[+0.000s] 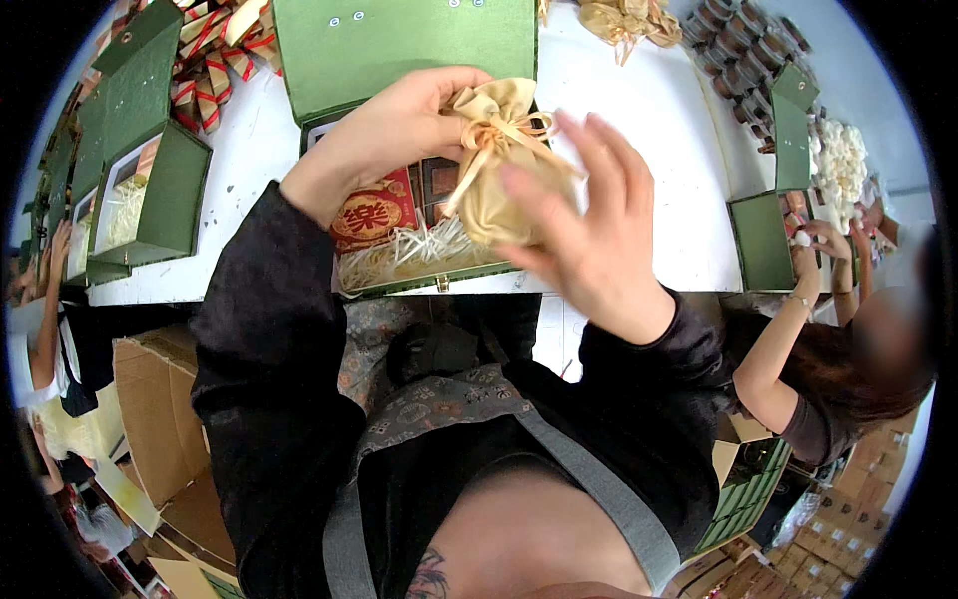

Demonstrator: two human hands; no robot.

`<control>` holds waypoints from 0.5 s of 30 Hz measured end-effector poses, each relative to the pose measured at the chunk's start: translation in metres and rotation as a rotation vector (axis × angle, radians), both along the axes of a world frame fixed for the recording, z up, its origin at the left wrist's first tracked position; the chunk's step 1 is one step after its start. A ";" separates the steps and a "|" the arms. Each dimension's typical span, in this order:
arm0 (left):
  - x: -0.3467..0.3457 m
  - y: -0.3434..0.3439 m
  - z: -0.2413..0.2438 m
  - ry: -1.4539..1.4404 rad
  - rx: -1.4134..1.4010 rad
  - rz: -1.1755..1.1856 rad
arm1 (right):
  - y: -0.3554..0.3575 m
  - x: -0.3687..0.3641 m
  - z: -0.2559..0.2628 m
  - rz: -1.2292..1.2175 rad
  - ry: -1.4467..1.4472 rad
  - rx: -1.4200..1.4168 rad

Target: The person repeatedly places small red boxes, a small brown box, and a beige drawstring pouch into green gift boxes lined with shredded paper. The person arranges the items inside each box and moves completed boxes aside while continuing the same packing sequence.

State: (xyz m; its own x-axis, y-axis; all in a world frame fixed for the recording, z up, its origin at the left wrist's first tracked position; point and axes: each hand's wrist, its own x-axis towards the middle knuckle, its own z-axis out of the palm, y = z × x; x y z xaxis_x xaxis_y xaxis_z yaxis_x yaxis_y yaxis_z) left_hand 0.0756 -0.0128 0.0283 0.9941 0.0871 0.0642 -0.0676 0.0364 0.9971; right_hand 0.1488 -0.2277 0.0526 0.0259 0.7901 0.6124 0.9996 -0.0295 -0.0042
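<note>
My left hand point(400, 120) grips a gold satin drawstring pouch point(509, 198) near its gathered neck, which is tied with a gold ribbon bow. The pouch looks full and hangs over an open green gift box point(404, 56) with its lid tilted back. Blurred by motion, my right hand point(591, 217) is spread beside the pouch; one finger crosses in front of it, and contact cannot be told. Inside the box are a red and gold packet point(374, 213), dark brown pieces point(440, 182) partly hidden by the pouch, and pale shredded paper filler point(404, 251).
Left on the white table point(239, 195) stands another open green box point(161, 198), with red-ribboned gold packets point(217, 75) behind. More gold pouches point(632, 22) and clear-lidded tubs point(741, 60) lie far right. A co-worker's hands point(816, 247) are at a green box. Cardboard cartons point(153, 419) stand below.
</note>
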 end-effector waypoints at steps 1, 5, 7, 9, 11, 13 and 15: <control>0.005 0.004 -0.008 -0.007 0.077 -0.029 | 0.001 0.003 -0.007 0.007 0.221 -0.048; 0.025 -0.008 -0.011 -0.056 0.983 -0.047 | -0.006 0.017 -0.046 0.085 0.273 -0.207; 0.016 -0.013 -0.024 -0.237 1.396 0.102 | 0.001 0.010 -0.038 0.052 0.173 -0.373; 0.017 -0.017 -0.029 -0.131 1.350 0.118 | 0.012 0.000 -0.028 0.007 0.064 -0.531; 0.022 -0.021 -0.038 -0.182 1.394 0.196 | 0.029 0.000 -0.036 0.057 -0.016 -0.537; 0.020 -0.027 -0.051 -0.361 1.524 0.356 | 0.047 -0.001 -0.045 0.063 -0.074 -0.676; 0.023 -0.027 -0.049 -0.406 1.268 0.268 | 0.037 -0.003 -0.037 -0.022 -0.072 -0.695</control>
